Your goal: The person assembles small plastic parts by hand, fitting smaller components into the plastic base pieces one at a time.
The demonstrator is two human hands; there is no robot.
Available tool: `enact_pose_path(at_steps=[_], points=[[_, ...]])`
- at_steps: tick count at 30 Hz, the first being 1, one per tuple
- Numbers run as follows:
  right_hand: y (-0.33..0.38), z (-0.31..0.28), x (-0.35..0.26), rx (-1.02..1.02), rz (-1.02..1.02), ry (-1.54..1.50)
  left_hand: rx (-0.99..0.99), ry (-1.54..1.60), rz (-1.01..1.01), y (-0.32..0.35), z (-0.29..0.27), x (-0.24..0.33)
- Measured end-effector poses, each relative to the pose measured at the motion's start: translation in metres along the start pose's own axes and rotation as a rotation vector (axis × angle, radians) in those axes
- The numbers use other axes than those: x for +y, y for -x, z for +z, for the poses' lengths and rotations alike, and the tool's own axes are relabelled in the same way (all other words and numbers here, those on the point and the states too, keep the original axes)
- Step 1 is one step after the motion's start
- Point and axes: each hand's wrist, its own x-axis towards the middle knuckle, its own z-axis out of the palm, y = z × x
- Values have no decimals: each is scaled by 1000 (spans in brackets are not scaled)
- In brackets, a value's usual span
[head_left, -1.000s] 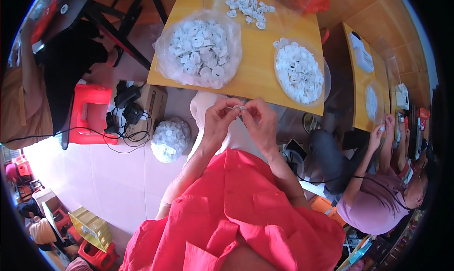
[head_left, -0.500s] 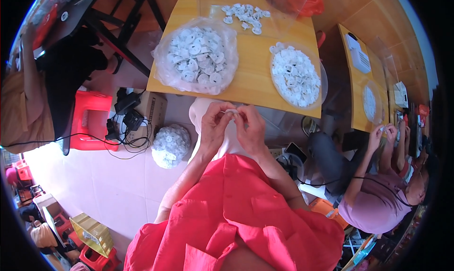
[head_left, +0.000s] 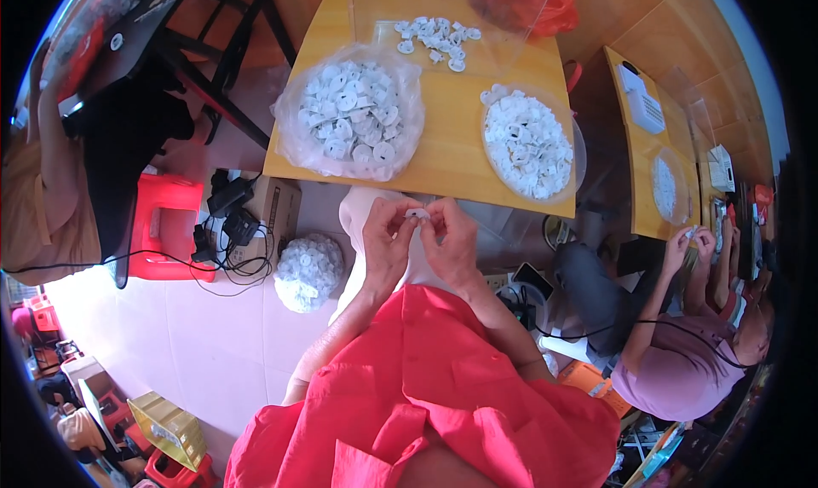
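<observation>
Over my lap, just off the near edge of the wooden table (head_left: 447, 130), my left hand (head_left: 388, 236) and my right hand (head_left: 449, 239) pinch one small white round plastic part (head_left: 417, 213) between thumbs and fingertips. A dark spot shows on its upper side; finer detail is too small to tell. Beyond my left hand stands an open clear bag (head_left: 285, 113) heaped with white disc-shaped parts (head_left: 354, 104). On the table's right lies a round tray of smaller white pieces (head_left: 528, 143). Several white parts (head_left: 439, 36) are scattered at the far side.
A red plastic bag (head_left: 558, 15) lies at the table's far right. On the floor to the left are a red stool (head_left: 166, 224), a cardboard box (head_left: 277, 211) with black adapters and cables, and a full bag of white parts (head_left: 308, 271). Other people sit at both sides.
The white part has been turned so that more of its face shows between my fingertips. My hands sit slightly lower in view, and the table has shifted a little with the head.
</observation>
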Motion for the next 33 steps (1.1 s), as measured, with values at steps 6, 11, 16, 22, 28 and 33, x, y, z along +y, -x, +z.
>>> enact_pose_path(at_steps=[6, 11, 16, 22, 28, 33], points=[[-9, 3, -2, 65, -21, -34, 45, -5, 101, -17, -2, 11], [-24, -16, 4, 94, -65, -41, 202, -294, 355, -82, -41, 57], [-33, -36, 28, 92, -40, 102, 316, -462, 452, -100, -51, 68], [-111, -55, 53, 153, -111, 410, 230, -367, 343, -42, -38, 46], [-215, -37, 99, 147, -209, 565, 52, -181, 20, 6, -14, 11], [-243, -19, 118, 23, -237, 650, -35, -124, -20, 9, -13, 4]])
